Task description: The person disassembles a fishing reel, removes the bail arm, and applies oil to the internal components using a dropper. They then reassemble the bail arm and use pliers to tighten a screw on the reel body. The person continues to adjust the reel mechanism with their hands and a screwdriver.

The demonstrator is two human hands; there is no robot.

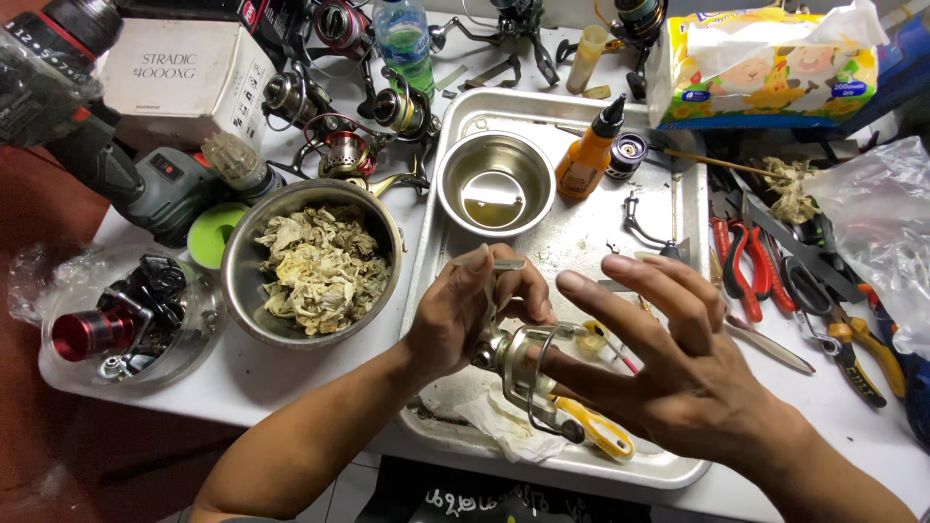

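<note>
My left hand [465,315] grips a silver spinning reel [518,363] over the near part of a metal tray [678,208]. The reel's wire bail arches toward me, and a yellow-tipped part [601,434] sticks out below it. My right hand [668,358] is beside the reel with its fingers spread, its fingertips touching the reel's right side; it holds nothing. A crumpled white cloth [504,426] lies in the tray under the reel.
In the tray stand a small steel bowl of oily liquid [494,184] and an orange squeeze bottle [588,155]. A large bowl of used wipes [320,261] sits left. Several other reels [339,145], a white box [184,73], a tissue pack [765,68], pliers [741,257] and a drill [87,136] crowd the table.
</note>
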